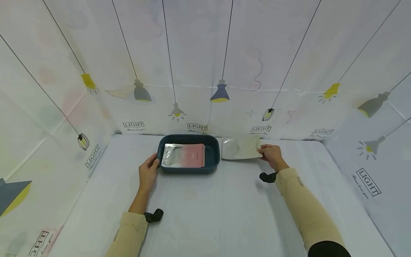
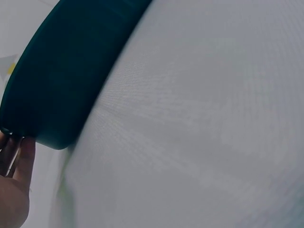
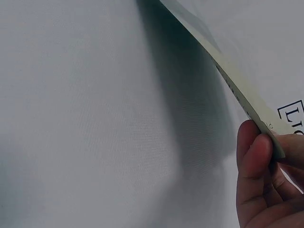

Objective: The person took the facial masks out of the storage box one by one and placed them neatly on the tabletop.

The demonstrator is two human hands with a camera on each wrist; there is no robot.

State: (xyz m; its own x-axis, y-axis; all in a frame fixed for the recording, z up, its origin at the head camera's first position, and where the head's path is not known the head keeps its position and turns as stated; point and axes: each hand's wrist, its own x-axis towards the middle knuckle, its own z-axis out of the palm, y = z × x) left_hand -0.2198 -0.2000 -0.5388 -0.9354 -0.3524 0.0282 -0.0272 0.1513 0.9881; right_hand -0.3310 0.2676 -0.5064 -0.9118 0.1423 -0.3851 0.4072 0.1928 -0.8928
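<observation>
A dark teal plastic basin (image 1: 212, 151) stands at the back of the table, its outer wall (image 2: 61, 71) large in the left wrist view. Inside it lie silver-and-pink foil face mask packets (image 1: 184, 155), overlapping flat. My left hand (image 1: 148, 172) touches the basin's left end from outside, fingertips and thumb against the wall. To the right of the basin, my right hand (image 1: 272, 155) pinches the right edge of a pale yellow-green and silver foil packet (image 1: 240, 147). In the right wrist view that packet (image 3: 232, 85) is seen edge-on, tilted above the cloth, between thumb and fingers.
A white cloth (image 1: 205, 210) covers the table. Close behind the basin rises a white fabric backdrop (image 1: 192, 53) printed with lamps, with more fabric at both sides. Each wrist carries a black strap mount (image 1: 154, 215).
</observation>
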